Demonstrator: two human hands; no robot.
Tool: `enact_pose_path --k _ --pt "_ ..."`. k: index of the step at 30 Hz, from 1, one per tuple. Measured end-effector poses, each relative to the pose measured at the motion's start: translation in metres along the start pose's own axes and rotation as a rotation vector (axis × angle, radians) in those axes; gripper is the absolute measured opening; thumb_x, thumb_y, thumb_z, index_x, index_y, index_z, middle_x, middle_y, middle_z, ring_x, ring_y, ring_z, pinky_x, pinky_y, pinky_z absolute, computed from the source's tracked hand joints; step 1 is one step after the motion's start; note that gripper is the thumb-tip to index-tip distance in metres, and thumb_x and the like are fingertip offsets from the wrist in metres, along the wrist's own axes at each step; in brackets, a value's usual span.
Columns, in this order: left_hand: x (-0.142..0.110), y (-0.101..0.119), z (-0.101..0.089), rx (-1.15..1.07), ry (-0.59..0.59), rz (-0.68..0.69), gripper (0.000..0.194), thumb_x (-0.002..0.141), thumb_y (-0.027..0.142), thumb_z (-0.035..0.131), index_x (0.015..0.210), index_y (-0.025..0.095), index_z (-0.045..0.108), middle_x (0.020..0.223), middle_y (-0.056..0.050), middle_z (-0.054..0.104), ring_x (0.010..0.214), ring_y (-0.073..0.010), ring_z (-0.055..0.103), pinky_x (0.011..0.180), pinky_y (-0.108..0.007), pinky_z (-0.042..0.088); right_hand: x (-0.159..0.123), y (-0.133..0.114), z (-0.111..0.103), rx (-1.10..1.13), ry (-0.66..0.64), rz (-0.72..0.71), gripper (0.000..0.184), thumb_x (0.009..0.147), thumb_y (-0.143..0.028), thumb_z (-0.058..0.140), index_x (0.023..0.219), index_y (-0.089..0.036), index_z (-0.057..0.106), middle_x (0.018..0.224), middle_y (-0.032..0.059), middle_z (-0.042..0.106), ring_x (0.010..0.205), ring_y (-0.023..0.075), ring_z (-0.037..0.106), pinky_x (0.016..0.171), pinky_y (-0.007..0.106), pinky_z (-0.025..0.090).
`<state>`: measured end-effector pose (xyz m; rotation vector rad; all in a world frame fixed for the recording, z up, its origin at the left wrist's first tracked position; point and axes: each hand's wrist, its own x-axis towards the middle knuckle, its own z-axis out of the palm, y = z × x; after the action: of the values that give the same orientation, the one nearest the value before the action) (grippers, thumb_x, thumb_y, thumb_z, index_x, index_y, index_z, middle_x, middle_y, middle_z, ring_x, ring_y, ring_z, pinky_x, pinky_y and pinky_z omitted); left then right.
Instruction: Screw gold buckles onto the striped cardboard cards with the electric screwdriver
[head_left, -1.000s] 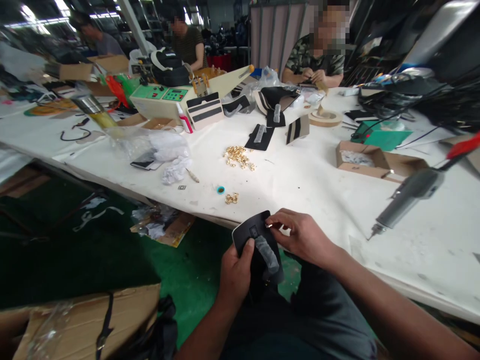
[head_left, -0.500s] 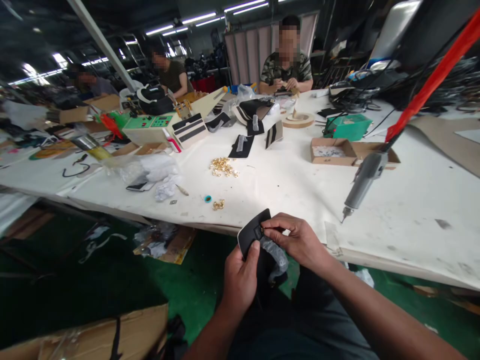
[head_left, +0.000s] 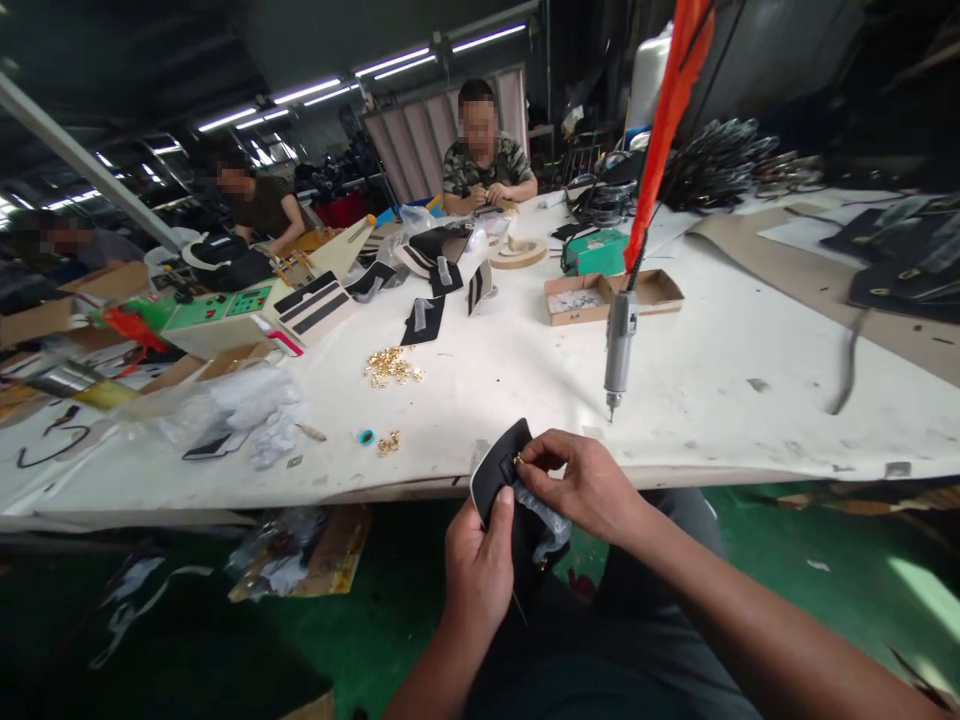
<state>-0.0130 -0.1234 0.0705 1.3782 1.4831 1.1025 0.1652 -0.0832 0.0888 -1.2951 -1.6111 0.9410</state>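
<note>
My left hand (head_left: pixel 480 565) grips a black leather piece (head_left: pixel 499 468) with a pale edge, thumb pressed on its face, just below the white table's front edge (head_left: pixel 390 488). My right hand (head_left: pixel 581 485) pinches a small gold fitting (head_left: pixel 517 459) against the top of the piece. Clear plastic wrap (head_left: pixel 547 515) bunches under my right palm. A hanging powered screwdriver (head_left: pixel 619 345) on an orange cord points down at the table just beyond my right hand.
On the table lie gold fittings in a pile (head_left: pixel 390 366) and a smaller cluster (head_left: pixel 388 442), a blue ring (head_left: pixel 366 437), black pieces (head_left: pixel 424 320), cardboard boxes (head_left: pixel 600 295), plastic bags (head_left: pixel 232 405) and a green-panel machine (head_left: pixel 225 315). Other people sit at the far side.
The view has swung right, so the screwdriver now hangs near the middle. My hands keep hold of the black piece; my right fingers have shifted closer onto the fitting.
</note>
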Motion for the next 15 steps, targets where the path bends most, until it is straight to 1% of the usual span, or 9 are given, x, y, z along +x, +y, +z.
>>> enact_pose_path --k 3,7,10,15 --pt "0.003 0.002 0.009 0.007 -0.033 0.016 0.050 0.100 0.058 0.064 0.118 0.015 0.082 0.101 -0.009 0.082 0.102 -0.0319 0.074 0.090 -0.035 0.055 -0.005 0.005 -0.007 0.008 0.044 0.004 0.006 0.090 -0.023 0.070 0.087 -0.023 0.075 0.086 -0.0003 0.076 0.077 0.0176 0.069 0.069 0.029 0.049" --pt "0.008 0.004 0.019 0.033 -0.062 0.014 0.049 0.101 0.058 0.062 0.115 0.015 0.082 0.098 -0.008 0.082 0.095 -0.0294 0.074 0.085 -0.033 0.055 -0.012 0.013 -0.013 0.060 0.142 -0.071 0.007 0.091 -0.020 0.071 0.085 -0.023 0.074 0.084 -0.0002 0.074 0.078 0.0165 0.069 0.071 0.028 0.050" --pt "0.012 0.005 0.027 0.057 -0.080 0.022 0.048 0.102 0.057 0.062 0.113 0.016 0.083 0.096 -0.007 0.082 0.089 -0.0273 0.073 0.083 -0.032 0.055 -0.015 0.019 -0.016 0.069 0.206 -0.102 0.007 0.091 -0.019 0.072 0.086 -0.022 0.074 0.083 0.0004 0.072 0.077 0.0165 0.068 0.072 0.029 0.051" --pt "0.016 0.003 0.036 0.092 -0.111 0.067 0.043 0.104 0.053 0.060 0.113 0.017 0.081 0.101 -0.008 0.082 0.093 -0.0275 0.074 0.085 -0.032 0.055 -0.016 0.025 -0.022 0.078 0.207 -0.141 0.009 0.091 -0.016 0.072 0.087 -0.023 0.076 0.086 0.0020 0.074 0.080 0.0170 0.070 0.074 0.029 0.052"
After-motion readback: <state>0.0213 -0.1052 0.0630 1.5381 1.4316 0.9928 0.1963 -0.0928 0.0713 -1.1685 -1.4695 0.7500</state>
